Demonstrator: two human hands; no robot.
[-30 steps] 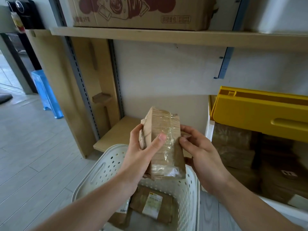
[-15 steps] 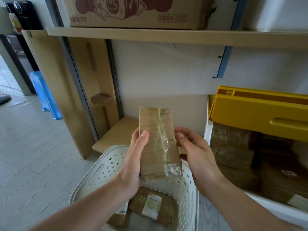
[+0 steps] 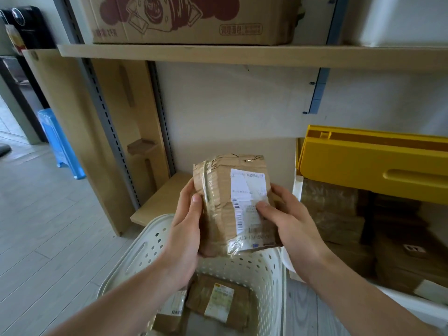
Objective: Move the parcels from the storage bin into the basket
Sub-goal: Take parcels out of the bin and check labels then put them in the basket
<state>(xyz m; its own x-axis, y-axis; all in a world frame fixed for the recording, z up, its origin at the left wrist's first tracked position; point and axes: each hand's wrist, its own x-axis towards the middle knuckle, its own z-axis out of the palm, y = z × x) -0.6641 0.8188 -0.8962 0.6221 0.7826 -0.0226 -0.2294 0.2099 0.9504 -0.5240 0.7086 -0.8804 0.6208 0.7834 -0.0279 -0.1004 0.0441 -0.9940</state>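
Observation:
I hold a taped brown cardboard parcel [image 3: 223, 202] upright above the white perforated basket [image 3: 145, 248]. Its white shipping label faces me. My left hand [image 3: 186, 234] grips its left side with the thumb on the front. My right hand [image 3: 286, 221] grips its right side, thumb pressed on the label. Two labelled parcels [image 3: 218, 301] lie on the basket's floor. To the right, the storage bin [image 3: 412, 304] with a raised yellow lid [image 3: 373, 163] holds several more brown parcels [image 3: 334, 214].
A low wooden shelf board [image 3: 164, 197] sits behind the basket. An upper shelf [image 3: 242, 54] carries a large printed carton [image 3: 189, 18]. A blue plastic stool [image 3: 58, 141] stands on the grey floor at the left.
The parcel has been turned in my hands so its labelled face now points at me. My right hand moved from behind the parcel onto its front.

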